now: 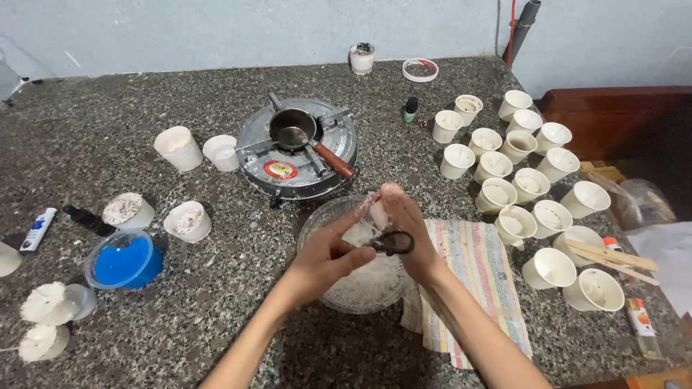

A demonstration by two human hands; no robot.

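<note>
Both my hands are over a clear glass bowl (321, 220) of white flakes near the table's front. My left hand (328, 256) pinches a small white chunk (378, 213) at its fingertips. My right hand (407, 230) grips black-handled scissors (391, 243), its fingers through the loops, with the blades hidden between the hands at the chunk. The bowl sits just in front of a round metal stove (288, 169) carrying a small metal pot (292, 130) with a brown handle.
A striped cloth (479, 277) lies right of the bowl. Several white paper cups (530, 184) crowd the right side, with wooden sticks (613, 258) and a lighter (640, 320). On the left are a blue container (124, 263), more cups (179, 148) and white moulded pieces (45, 320).
</note>
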